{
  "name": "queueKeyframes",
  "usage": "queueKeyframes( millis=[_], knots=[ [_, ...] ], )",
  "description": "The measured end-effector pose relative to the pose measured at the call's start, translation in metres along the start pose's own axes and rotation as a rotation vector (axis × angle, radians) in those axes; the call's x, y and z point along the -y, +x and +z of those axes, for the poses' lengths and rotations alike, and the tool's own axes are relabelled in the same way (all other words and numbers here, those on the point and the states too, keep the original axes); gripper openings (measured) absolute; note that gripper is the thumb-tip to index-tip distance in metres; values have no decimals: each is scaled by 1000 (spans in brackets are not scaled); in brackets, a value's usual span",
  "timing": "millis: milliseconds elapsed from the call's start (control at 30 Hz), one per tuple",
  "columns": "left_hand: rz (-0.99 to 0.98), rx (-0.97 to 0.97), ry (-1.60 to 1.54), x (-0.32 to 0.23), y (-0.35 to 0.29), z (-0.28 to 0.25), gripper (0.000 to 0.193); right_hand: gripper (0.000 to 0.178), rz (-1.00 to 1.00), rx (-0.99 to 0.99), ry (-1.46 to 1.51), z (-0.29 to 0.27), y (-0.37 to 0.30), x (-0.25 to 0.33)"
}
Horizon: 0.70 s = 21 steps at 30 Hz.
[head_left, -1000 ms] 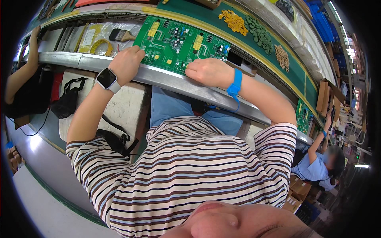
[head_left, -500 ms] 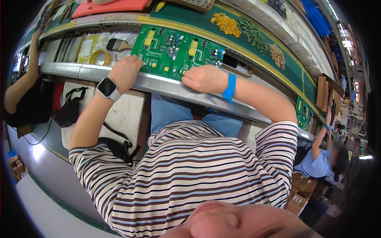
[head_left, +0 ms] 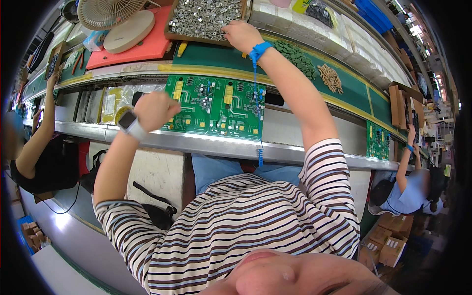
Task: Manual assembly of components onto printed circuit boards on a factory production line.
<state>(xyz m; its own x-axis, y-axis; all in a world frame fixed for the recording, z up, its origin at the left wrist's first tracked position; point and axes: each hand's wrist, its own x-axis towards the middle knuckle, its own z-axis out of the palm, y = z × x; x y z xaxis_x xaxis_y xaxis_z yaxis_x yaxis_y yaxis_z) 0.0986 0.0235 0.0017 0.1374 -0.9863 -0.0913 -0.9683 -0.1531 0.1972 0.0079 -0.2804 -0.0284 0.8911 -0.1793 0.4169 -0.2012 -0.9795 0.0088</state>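
Note:
A green circuit board (head_left: 216,110) with yellow parts, black parts and white traces lies on the metal rails in front of me. My left hand (head_left: 155,110), with a watch on the wrist, is curled over the board's left part; anything in its fingers is hidden. Farther away, my right hand (head_left: 243,36) reaches over the right edge of a shallow cardboard box (head_left: 169,34). Its bent fingertips are among the small metal parts (head_left: 204,18) heaped there, and I cannot make out what they pinch. A blue strap (head_left: 259,50) circles that wrist, its cord hanging across the board.
Beyond the rails, a green work surface (head_left: 201,60) bears dark green discs (head_left: 294,58) and tan pieces (head_left: 330,77). A fan (head_left: 110,11) stands on red foam (head_left: 142,46) at the back left. Co-workers sit on both sides; another green board (head_left: 377,140) lies to the right.
My right hand has left the board's front edge and moved up to the box of metal parts. My left hand now hovers curled above the board's left part. More of the box and fan shows.

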Motion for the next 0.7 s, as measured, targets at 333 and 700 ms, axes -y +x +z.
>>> queueKeyframes(
  millis=[333, 700],
  knots=[
    [-210, -207, 136, 34, 197, -10, 23, 16, 96, -100, -79, 36, 27, 13],
    [-120, -398, 127, 38, 209, -5, 16, 14, 148, -256, 111, 26, 19, -2]
  ],
)
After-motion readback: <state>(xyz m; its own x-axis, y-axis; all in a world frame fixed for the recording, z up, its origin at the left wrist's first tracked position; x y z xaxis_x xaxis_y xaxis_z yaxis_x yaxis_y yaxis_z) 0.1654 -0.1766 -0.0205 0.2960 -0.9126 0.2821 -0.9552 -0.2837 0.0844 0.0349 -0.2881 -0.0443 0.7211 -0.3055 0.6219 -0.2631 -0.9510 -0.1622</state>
